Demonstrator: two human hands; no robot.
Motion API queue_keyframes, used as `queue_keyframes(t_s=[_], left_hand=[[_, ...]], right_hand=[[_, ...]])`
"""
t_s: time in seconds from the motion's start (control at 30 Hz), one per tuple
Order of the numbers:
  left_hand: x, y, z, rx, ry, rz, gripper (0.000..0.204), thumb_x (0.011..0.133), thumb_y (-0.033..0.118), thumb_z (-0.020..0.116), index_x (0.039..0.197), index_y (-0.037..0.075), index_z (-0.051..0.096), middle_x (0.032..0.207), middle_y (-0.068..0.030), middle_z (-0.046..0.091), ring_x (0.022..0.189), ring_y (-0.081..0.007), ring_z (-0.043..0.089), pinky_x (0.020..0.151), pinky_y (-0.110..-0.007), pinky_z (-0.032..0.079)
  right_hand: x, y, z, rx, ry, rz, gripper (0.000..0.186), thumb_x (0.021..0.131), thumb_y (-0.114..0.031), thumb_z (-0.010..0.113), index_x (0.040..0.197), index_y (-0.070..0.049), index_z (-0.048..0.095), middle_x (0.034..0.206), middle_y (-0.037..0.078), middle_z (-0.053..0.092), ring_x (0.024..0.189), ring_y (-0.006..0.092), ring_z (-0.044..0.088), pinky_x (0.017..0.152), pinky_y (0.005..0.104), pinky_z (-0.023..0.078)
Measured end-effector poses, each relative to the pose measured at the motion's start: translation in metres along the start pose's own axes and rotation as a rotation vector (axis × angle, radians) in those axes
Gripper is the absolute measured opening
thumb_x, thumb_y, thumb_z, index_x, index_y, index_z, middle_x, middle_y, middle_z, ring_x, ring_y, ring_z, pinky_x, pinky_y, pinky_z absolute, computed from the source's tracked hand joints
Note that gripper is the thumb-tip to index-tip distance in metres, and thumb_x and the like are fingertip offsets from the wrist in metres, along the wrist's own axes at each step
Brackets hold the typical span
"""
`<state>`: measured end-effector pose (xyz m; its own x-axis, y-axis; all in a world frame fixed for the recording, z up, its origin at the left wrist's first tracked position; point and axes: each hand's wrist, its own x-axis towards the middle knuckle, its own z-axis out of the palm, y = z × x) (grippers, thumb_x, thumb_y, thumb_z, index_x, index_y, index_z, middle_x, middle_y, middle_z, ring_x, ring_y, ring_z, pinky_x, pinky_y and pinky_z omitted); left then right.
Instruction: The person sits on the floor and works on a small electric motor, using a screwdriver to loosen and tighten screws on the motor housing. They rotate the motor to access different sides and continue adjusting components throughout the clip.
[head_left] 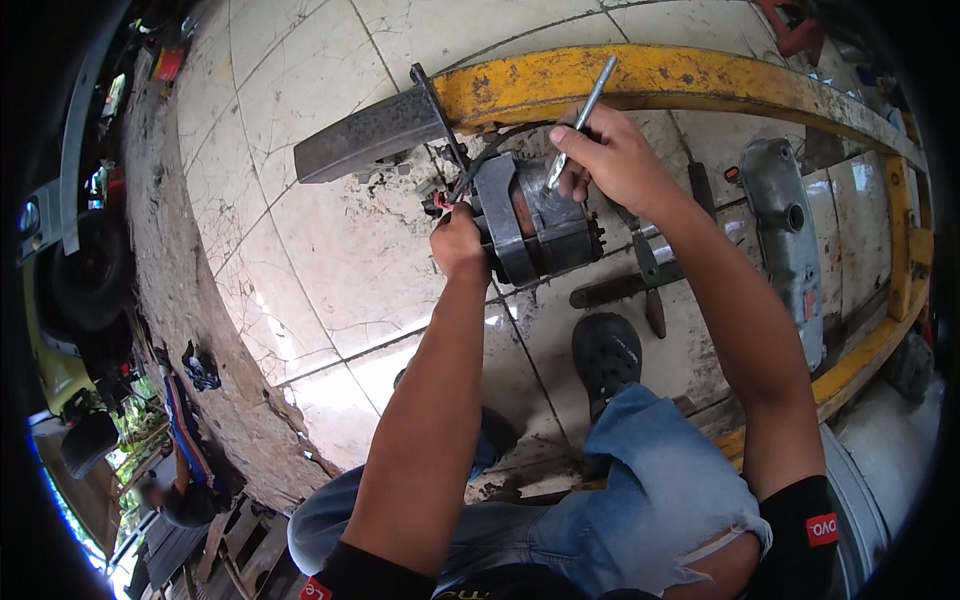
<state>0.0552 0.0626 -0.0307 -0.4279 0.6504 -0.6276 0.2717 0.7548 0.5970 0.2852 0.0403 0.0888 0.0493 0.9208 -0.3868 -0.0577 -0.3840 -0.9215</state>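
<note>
A grey metal alternator (pixel 535 220) with a brownish band round its middle lies on the tiled floor between my feet and a yellow beam. My left hand (pixel 461 243) is closed on its left end, beside some red and dark wires (pixel 440 203); part of the fingers is hidden. Over the top right of the housing, my right hand (pixel 615 155) grips a slim silver rod-shaped tool (pixel 590 105). The tool tilts, its upper end pointing away from me and its thicker lower end close to the housing. Whether that end touches the housing I cannot tell.
A worn yellow metal frame (pixel 660 78) runs across the far side and down the right. Several hand tools (pixel 625 287) lie right of the alternator, near my dark clog (pixel 607 352). Beyond them rests a grey metal engine cover (pixel 785 235). Another person (pixel 185 500) is at the lower left.
</note>
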Motion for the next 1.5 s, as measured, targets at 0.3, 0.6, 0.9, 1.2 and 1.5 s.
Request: queue_keyframes(t_s=[0.3, 0.6, 0.9, 1.2, 1.5], left_hand=[[0.003, -0.005, 0.002, -0.011, -0.019, 0.009, 0.055, 0.081, 0.043, 0.055, 0.099, -0.005, 0.073, 0.101, -0.0261, 0.071, 0.091, -0.0401, 0.066, 0.086, -0.046, 0.047], [0.009, -0.013, 0.007, -0.007, -0.008, -0.005, 0.056, 0.081, 0.046, 0.055, 0.1, -0.004, 0.073, 0.103, -0.0268, 0.071, 0.097, -0.0413, 0.066, 0.091, -0.045, 0.047], [0.016, -0.018, 0.004, 0.032, 0.011, 0.027, 0.056, 0.081, 0.046, 0.055, 0.099, -0.004, 0.073, 0.101, -0.0272, 0.071, 0.096, -0.042, 0.066, 0.089, -0.046, 0.047], [0.006, -0.008, 0.006, -0.012, 0.023, -0.021, 0.053, 0.081, 0.043, 0.055, 0.097, -0.005, 0.073, 0.097, -0.0268, 0.071, 0.091, -0.0412, 0.066, 0.086, -0.046, 0.048], [0.017, -0.018, 0.005, -0.005, 0.021, -0.004, 0.054, 0.082, 0.043, 0.054, 0.097, -0.005, 0.073, 0.098, -0.0272, 0.071, 0.092, -0.0427, 0.066, 0.086, -0.047, 0.047]], right_hand=[[0.009, 0.003, 0.007, -0.344, 0.228, -0.287, 0.015, 0.098, -0.016, 0.062, 0.096, -0.001, 0.06, 0.076, 0.006, 0.064, 0.061, 0.0152, 0.067, 0.056, 0.0293, 0.05], [0.017, 0.009, 0.007, -0.075, 0.31, -0.032, 0.028, 0.099, -0.021, 0.061, 0.106, 0.006, 0.063, 0.077, 0.008, 0.065, 0.062, 0.013, 0.067, 0.046, 0.025, 0.047], [0.022, 0.013, 0.002, 0.156, 0.127, 0.218, 0.025, 0.097, -0.021, 0.064, 0.104, 0.003, 0.062, 0.077, 0.006, 0.063, 0.063, 0.0139, 0.067, 0.047, 0.0269, 0.046], [0.03, 0.046, 0.012, 0.059, 0.306, -0.034, 0.022, 0.096, -0.019, 0.064, 0.102, 0.003, 0.063, 0.081, 0.009, 0.066, 0.064, 0.0162, 0.068, 0.053, 0.0276, 0.049], [0.021, 0.047, 0.009, 0.249, 0.312, -0.006, 0.021, 0.096, -0.016, 0.064, 0.103, 0.004, 0.063, 0.078, 0.006, 0.064, 0.058, 0.0136, 0.061, 0.056, 0.0289, 0.049]])
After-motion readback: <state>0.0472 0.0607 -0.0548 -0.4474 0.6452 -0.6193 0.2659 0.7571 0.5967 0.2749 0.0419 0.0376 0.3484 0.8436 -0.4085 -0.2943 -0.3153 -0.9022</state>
